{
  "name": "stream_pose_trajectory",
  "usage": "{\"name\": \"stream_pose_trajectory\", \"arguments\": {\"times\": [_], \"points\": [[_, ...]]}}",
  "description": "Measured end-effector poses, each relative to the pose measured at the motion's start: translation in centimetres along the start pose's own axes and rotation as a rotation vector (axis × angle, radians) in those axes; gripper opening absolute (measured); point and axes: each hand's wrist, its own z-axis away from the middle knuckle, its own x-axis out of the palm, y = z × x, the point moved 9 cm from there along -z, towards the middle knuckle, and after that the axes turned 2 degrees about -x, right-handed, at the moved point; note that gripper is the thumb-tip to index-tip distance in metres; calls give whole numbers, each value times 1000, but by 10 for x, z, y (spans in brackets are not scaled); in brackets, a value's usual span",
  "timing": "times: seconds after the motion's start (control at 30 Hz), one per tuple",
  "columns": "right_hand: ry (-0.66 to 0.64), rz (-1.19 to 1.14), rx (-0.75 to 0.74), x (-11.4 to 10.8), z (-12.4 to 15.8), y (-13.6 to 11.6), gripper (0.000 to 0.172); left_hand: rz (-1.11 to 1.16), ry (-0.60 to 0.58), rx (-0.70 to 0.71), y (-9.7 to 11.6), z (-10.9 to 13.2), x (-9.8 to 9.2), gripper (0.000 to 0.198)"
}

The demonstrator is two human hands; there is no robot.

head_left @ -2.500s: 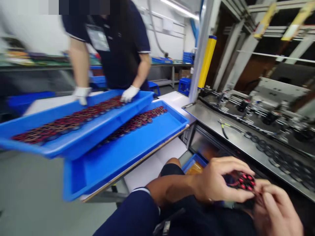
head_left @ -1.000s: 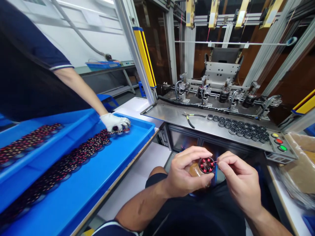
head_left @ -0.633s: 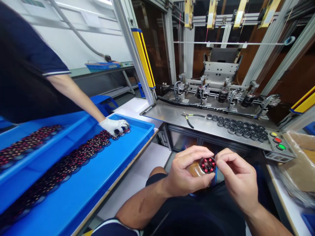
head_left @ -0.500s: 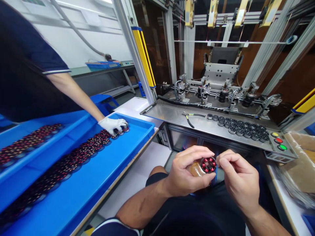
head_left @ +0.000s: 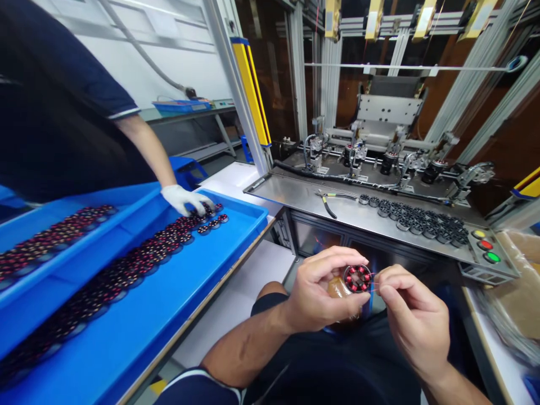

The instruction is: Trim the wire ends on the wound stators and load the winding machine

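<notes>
Between the thumb and fingers of my left hand (head_left: 324,289) is a motor stator (head_left: 358,279), a black ring with red wire coils, its face turned up toward me. Just to its right, my right hand (head_left: 415,315) pinches thin wire ends (head_left: 375,281) that come off the stator's edge. An amber, shiny wrapped object (head_left: 340,288) shows behind the stator, below my left fingers; what it is I cannot make out.
At left, a co-worker's white-gloved hand (head_left: 188,201) is over wound stators (head_left: 139,253) in a blue tray (head_left: 169,304). Cutting pliers (head_left: 328,205) and black unwound cores (head_left: 426,219) lie on the metal ledge (head_left: 291,191) before a winding machine (head_left: 390,112). Coloured buttons (head_left: 486,245) sit at right.
My right hand has drawn slightly away from the stator, and the wire between shows more clearly. The co-worker's gloved hand has shifted back, uncovering several stators. The view has shifted a little.
</notes>
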Motion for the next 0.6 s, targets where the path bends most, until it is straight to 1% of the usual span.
{"name": "stream_pose_trajectory", "arguments": {"times": [0.1, 0.17, 0.27, 0.33, 0.43, 0.5, 0.6], "points": [[-40, 0, -15, 6, -1, -5, 4, 0, -6, 12, 2, 1, 0, 43], [-53, 21, -54, 8, -1, -10, 6, -1, -12, 16, 3, 2, 1, 43], [-12, 58, -96, 4, 0, -15, 12, 18, 0, -13, 1, 4, 2, 44], [-5, 73, -103, 1, 2, -16, 12, 87, 1, -59, -3, 5, 3, 47], [-59, 85, -152, 1, 3, -18, 11, 228, -30, -127, -10, 6, 8, 46], [-102, 109, -203, 2, 1, -22, 17, 320, -52, -173, -13, 6, 11, 42], [-148, 153, -308, 5, -4, -33, 30, 445, -78, -286, -19, 8, 14, 40]]}}
